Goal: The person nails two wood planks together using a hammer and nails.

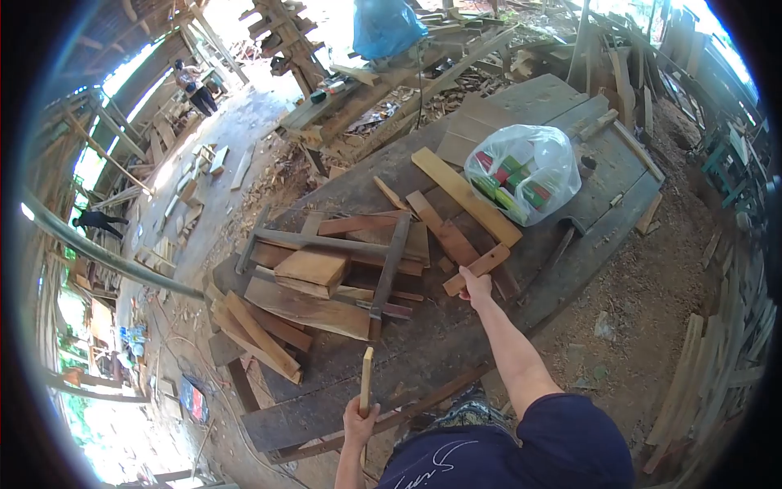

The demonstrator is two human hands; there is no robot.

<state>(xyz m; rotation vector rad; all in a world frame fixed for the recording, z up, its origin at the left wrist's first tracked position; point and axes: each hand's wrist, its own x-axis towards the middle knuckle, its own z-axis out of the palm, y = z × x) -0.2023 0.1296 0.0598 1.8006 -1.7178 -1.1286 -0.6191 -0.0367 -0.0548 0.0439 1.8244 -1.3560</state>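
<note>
My left hand (pixel 358 422) is closed around a narrow light wooden strip (pixel 366 379), held upright at the near edge of the workbench (pixel 318 403). Farther right, my right hand (pixel 476 285) grips the near end of a short wooden block (pixel 487 262) that has small dark marks or holes. Beneath that block lie reddish boards (pixel 446 231) and a long yellowish plank (pixel 466 196). Left of them a wooden frame saw (pixel 389 273) rests across several cut pieces, among them a thick block (pixel 314 267). A hammer (pixel 562 244) lies right of my right hand.
A clear plastic bag (pixel 521 175) with colourful packets sits on the bench. Loose strips (pixel 257 334) are piled at its left end. Behind stands another bench (pixel 342 114) with a blue bag (pixel 387 28). Two people (pixel 195 85) are far left. Stacked boards (pixel 692 383) line the right.
</note>
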